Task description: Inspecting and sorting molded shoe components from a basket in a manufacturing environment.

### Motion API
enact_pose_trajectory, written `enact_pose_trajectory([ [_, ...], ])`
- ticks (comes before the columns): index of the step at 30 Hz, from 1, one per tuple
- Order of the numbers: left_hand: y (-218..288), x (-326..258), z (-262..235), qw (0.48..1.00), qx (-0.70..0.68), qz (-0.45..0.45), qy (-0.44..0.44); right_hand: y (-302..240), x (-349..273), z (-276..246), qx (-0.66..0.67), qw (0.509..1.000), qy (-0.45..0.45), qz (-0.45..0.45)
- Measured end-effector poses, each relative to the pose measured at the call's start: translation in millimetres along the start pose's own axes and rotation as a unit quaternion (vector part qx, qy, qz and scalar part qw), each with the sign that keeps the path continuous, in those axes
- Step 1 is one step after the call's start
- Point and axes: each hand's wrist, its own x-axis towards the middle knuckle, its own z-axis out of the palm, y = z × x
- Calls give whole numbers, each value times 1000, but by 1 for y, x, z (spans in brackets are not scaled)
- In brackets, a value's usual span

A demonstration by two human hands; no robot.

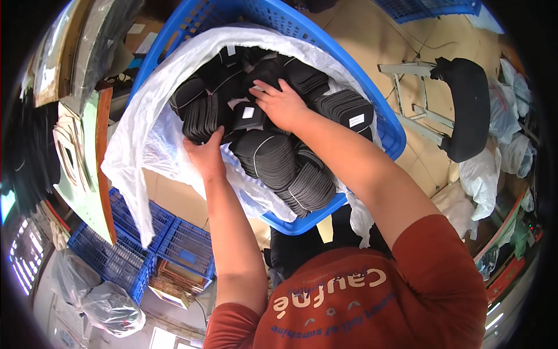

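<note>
A large blue plastic basket (397,131), lined with a white plastic sack (131,131), holds many bundles of flat, rounded black pads (264,154). Some bundles are tied with a thin band, and a few carry small white labels. At the basket's left side, my left hand (204,156) grips the near end of one bundle of black pads (203,118), thumb on its right; the other fingers are partly hidden. My right hand (282,107) rests on the bundles near the middle, its fingers spread, beside a labelled bundle (249,115).
A stool with a black seat (468,110) stands to the right, near several plastic bags (479,180). Blue crates (110,250) lie on the lower left, beside grey bags (113,308). A board with a brown edge (104,168) stands close on the left.
</note>
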Motion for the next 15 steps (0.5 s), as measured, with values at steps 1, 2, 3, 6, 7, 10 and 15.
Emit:
enact_pose_trajectory([
  [1,2,0,1,1000,0,3,-2,-1,0,-2,0,1000,2,3],
  [2,2,0,0,999,-34,24,-6,-6,2,-8,93,993,48,50],
  [3,2,1,-2,997,-69,45,-11,-8,3,-15,184,974,93,96],
  [6,9,2,-13,962,-267,28,-46,-16,-9,-40,461,865,124,152],
  [7,12,2,-18,962,-269,31,-45,-17,-13,-49,598,771,126,178],
  [10,20,6,-30,917,-364,-23,-163,-19,-25,-51,593,790,96,120],
  [15,63,-32,-25,855,-361,-57,-368,-18,-50,-93,732,678,-35,45],
])
